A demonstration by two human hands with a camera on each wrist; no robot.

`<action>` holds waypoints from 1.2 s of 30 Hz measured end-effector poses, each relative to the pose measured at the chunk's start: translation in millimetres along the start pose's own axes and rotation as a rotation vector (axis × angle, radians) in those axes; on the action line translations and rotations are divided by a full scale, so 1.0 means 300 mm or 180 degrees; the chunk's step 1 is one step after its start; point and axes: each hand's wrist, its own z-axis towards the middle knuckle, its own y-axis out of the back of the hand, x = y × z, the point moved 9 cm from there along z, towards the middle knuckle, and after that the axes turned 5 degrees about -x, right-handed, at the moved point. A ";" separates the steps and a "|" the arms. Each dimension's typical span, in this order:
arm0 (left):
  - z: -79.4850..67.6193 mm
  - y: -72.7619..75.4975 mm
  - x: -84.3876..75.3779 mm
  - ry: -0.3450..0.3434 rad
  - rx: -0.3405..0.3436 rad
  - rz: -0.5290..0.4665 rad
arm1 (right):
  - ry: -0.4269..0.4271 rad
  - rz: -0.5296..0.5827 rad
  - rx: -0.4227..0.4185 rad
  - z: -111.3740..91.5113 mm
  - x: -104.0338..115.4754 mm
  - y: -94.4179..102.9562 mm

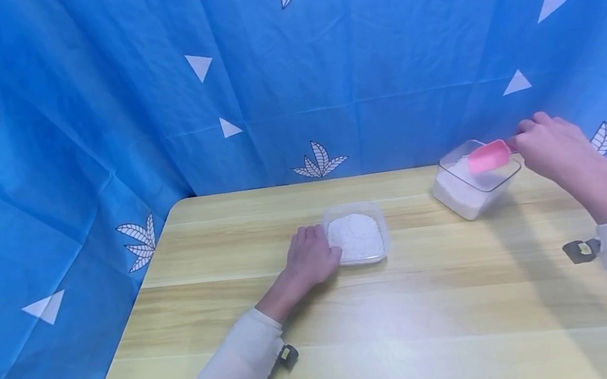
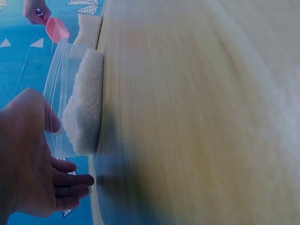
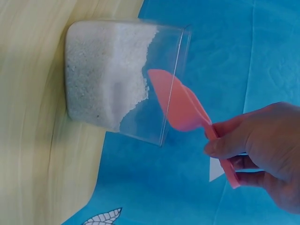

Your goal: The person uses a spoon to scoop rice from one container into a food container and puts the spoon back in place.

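My right hand (image 1: 554, 146) holds a pink scoop (image 3: 185, 108) by its handle, fingers wrapped round it. The scoop's bowl dips within the rim of a tall clear square container (image 1: 469, 194), above the white grains (image 3: 103, 70) inside, which slope to one side. To the left, a shallower clear container (image 1: 362, 261) holds a heap of white grains (image 2: 84, 103). My left hand (image 1: 311, 255) rests against this container's left side. In the left wrist view its thumb touches the wall near the rim, while the other fingers extend loosely beside the container.
Both containers stand on a light wooden table (image 1: 411, 328), the tall one near the far right part. A blue curtain (image 1: 290, 77) with white leaves and triangles hangs behind the table and along its left side.
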 end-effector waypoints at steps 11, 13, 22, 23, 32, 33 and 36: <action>-0.001 0.010 0.001 0.0029 -0.0010 -0.0028 | 0.0127 -0.0159 0.0135 0.015 0.011 -0.018; 0.000 0.009 0.001 0.0017 -0.0014 -0.0018 | 0.0172 -0.0199 0.0161 0.023 0.020 -0.021; 0.000 0.003 0.002 -0.0042 -0.0038 -0.0010 | 0.0259 -0.0349 0.0231 0.047 0.050 -0.056; 0.000 0.002 0.003 -0.0043 -0.0043 -0.0014 | 0.0257 -0.0352 0.0248 0.048 0.051 -0.062; 0.000 -0.008 0.004 -0.0027 -0.0038 0.0009 | 0.0216 -0.0209 0.0312 0.045 0.060 -0.111; -0.001 -0.010 0.004 -0.0020 -0.0029 0.0011 | 0.0203 -0.0168 0.0321 0.044 0.062 -0.117; -0.002 -0.013 0.004 0.0001 -0.0012 0.0010 | 0.0172 -0.0088 0.0368 0.044 0.070 -0.135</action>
